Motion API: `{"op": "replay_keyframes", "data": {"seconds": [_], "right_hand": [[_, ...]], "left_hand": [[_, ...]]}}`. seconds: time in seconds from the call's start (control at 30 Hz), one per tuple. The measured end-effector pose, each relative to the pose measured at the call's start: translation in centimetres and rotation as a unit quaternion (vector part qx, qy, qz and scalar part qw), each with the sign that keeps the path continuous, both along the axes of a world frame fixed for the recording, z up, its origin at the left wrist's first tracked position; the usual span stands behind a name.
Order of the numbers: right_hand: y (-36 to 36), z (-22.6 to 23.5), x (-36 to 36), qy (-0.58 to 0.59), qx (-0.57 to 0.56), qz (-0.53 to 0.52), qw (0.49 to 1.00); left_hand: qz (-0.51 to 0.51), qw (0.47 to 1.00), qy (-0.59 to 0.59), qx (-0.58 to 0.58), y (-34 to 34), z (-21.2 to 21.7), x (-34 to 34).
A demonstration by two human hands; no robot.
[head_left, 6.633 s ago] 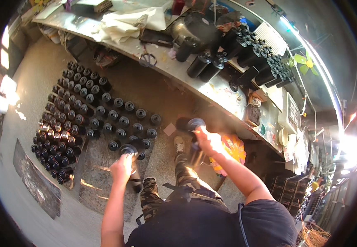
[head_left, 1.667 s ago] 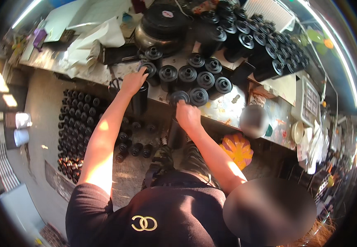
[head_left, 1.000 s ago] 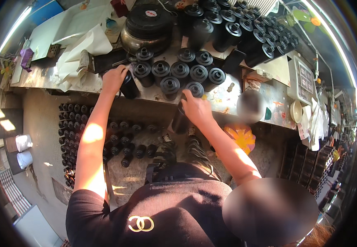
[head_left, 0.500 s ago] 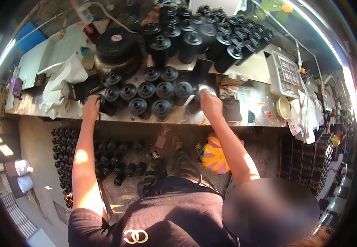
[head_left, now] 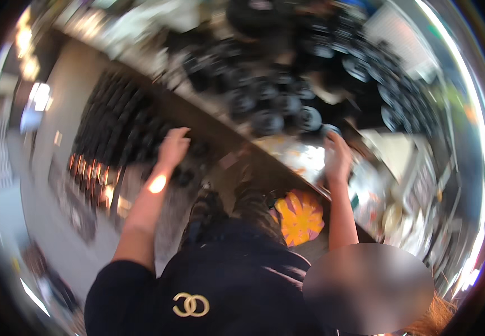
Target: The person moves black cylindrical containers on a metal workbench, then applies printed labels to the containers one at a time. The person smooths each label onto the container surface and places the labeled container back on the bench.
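Note:
The picture is smeared by motion. My left hand hangs in the air off the bench edge, above the rows of black cylinders on the floor. Its fingers are loosely apart and I see nothing in it. My right hand rests at the front edge of the workbench, its fingertips against the nearest of the black round cylinders grouped there. The blur hides whether it grips one.
More black cylinders crowd the back of the bench. An orange and purple round thing lies on the floor by my legs. Bright light patches fall on the floor at left. Cluttered shelves stand to the right.
My left hand has come off the cylinders on the bench and dropped down and left over the floor. The view has swung and blurred. My right hand stays at the bench edge.

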State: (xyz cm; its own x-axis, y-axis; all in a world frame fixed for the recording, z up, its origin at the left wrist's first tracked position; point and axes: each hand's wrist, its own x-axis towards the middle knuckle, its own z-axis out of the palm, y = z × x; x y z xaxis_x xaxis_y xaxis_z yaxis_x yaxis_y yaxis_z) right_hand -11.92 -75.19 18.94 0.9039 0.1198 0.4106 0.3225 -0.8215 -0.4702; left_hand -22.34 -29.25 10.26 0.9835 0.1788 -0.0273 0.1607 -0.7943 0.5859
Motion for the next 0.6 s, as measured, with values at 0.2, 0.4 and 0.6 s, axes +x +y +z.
{"op": "replay_keyframes", "data": {"seconds": [0.2, 0.4, 0.6], "right_hand": [[12.8, -4.1, -7.7, 0.194, 0.029, 0.285, 0.938], [24.2, -14.7, -13.7, 0.395, -0.105, 0.442, 0.798], [37.6, -29.2, -20.2, 0.425, -0.245, 0.520, 0.699]], "left_hand": [[0.078, 0.913, 0.399, -0.039, 1.3, -13.9, -27.2], [0.302, 0.887, 0.314, -0.152, 3.8, -17.8, -38.3], [0.353, 0.914, 0.195, -0.050, 14.8, -24.8, -36.8]]}}
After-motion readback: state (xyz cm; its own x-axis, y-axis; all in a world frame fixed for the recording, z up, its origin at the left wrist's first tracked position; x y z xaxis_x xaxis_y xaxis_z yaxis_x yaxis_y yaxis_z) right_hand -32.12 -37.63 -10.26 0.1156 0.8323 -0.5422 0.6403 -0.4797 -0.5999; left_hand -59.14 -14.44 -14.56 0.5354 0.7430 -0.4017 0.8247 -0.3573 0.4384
